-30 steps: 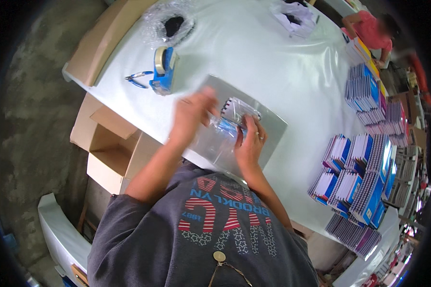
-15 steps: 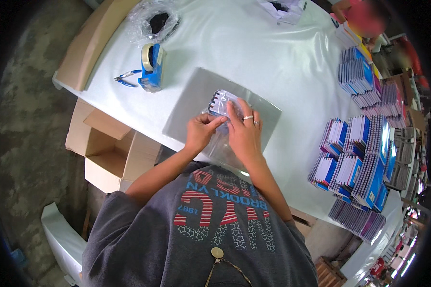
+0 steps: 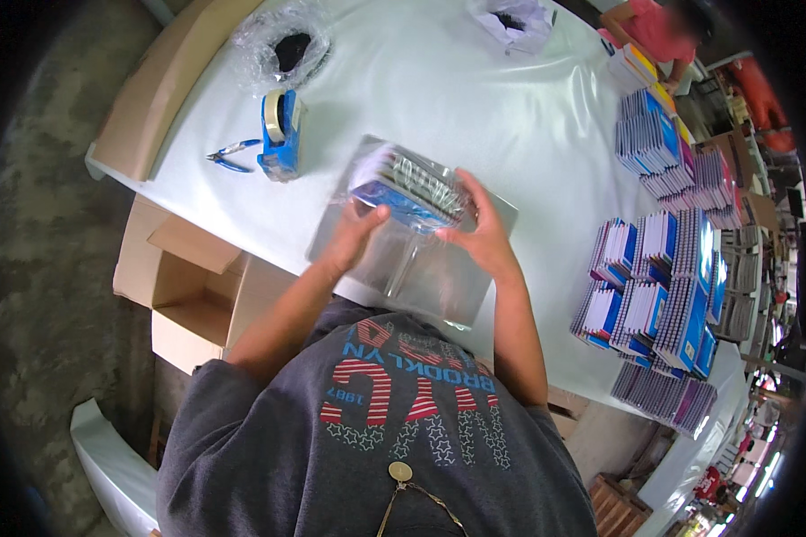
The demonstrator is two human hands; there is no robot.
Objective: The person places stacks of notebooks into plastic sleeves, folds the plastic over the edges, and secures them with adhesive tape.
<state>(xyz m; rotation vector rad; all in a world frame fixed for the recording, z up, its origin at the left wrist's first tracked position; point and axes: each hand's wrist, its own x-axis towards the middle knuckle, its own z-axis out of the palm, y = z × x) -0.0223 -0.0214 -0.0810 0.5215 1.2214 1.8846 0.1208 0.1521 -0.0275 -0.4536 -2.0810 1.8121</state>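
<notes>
Between my two hands is a small bundle of spiral notebooks with blue covers, wrapped in clear plastic. Its wire bindings face up and the blue side faces me. My left hand grips the near left end, its thumb along the plastic and its other fingers mostly hidden. Around the right end curls my right hand, thumb at the near corner and fingers on the far side. Beneath the bundle, clear plastic bags lie flat on the white-covered table.
A blue tape dispenser and blue-handled pliers sit at the left. Crumpled plastic wrap is farther back. An open cardboard box stands below the table's left edge. Stacked spiral notebooks line the right; a person is beyond.
The notebook bundle has been turned, so its wire bindings and blue side now show. My hands have moved apart, from close together on the plastic to opposite ends of the bundle.
</notes>
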